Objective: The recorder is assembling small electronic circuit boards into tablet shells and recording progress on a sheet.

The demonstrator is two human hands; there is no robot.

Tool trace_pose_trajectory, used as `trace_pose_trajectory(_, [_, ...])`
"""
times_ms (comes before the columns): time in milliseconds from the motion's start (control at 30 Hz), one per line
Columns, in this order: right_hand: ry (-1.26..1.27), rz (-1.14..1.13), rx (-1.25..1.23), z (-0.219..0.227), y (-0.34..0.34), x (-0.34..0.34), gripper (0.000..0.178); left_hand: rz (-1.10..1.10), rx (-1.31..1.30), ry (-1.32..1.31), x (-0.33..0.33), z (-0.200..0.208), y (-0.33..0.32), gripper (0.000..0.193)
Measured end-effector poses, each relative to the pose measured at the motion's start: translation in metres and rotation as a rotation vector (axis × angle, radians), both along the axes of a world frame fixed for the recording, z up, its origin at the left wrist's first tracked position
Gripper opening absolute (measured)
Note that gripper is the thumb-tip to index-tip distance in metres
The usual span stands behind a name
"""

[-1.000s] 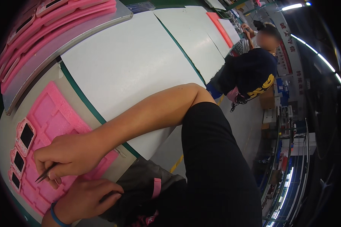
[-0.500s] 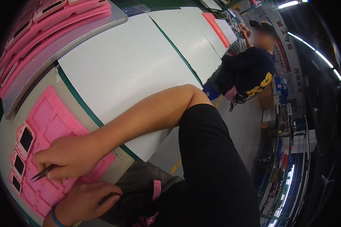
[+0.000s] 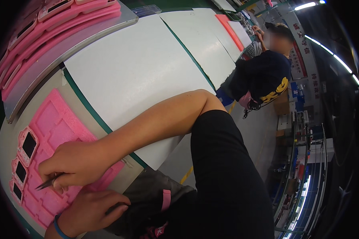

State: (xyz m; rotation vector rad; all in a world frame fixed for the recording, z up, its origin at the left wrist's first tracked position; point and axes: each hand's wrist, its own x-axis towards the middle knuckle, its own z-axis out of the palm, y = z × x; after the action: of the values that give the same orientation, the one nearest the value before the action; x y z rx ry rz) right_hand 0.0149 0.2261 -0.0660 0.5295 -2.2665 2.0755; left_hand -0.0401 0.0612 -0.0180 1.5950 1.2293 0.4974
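Note:
My right hand [image 3: 70, 167] is closed around dark tweezers [image 3: 48, 183], their tips together and pointing left over a pink foam tray [image 3: 60, 127] with moulded recesses. Along the tray's left side sit several pink framed devices with dark screens, the largest a pink device [image 3: 28, 144] just beyond the tweezers. My left hand [image 3: 93, 211], with a blue band at the wrist, rests by the tray's near edge. Its fingers are curled toward the thumb; a dark gap between them hides whatever they may hold.
Stacked pink foam trays [image 3: 68, 22] with similar devices stand on a metal-edged shelf [image 3: 73, 46] at the far left. White sheets [image 3: 135, 67] cover the bench beyond my right arm. A co-worker in a dark top [image 3: 263, 75] works farther along, beside a red strip [image 3: 229, 32].
The whole view has shifted slightly. My right hand and the tweezers have turned a little, and the tweezer tips look closer together. My left hand stays in place.

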Motion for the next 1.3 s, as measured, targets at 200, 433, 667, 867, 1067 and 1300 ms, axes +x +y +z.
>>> trace_pose_trajectory(200, [0.118, -0.022, 0.133, 0.0, 0.0, 0.004, 0.011, 0.043, 0.037, -0.018, 0.004, -0.004, -0.004, 0.015])
trace_pose_trajectory(433, [0.157, -0.047, 0.013, -0.002, 0.0, 0.001, 0.009, 0.011, 0.057, -0.03, 0.0, -0.007, -0.002, 0.013])
trace_pose_trajectory(667, [0.201, -0.07, 0.122, 0.002, 0.002, 0.004, 0.011, 0.033, 0.038, -0.069, 0.002, -0.006, -0.003, 0.013])
trace_pose_trajectory(867, [0.23, -0.116, 0.094, -0.002, 0.0, 0.003, 0.011, 0.016, 0.037, -0.063, 0.0, -0.003, 0.001, 0.013])
trace_pose_trajectory(1067, [0.261, -0.201, 0.107, -0.005, -0.001, 0.002, 0.013, -0.009, -0.002, -0.063, -0.002, -0.001, 0.003, 0.012])
trace_pose_trajectory(1300, [0.116, -0.124, 0.105, 0.004, 0.003, 0.002, 0.017, 0.002, -0.012, -0.078, -0.001, 0.002, 0.003, 0.012])
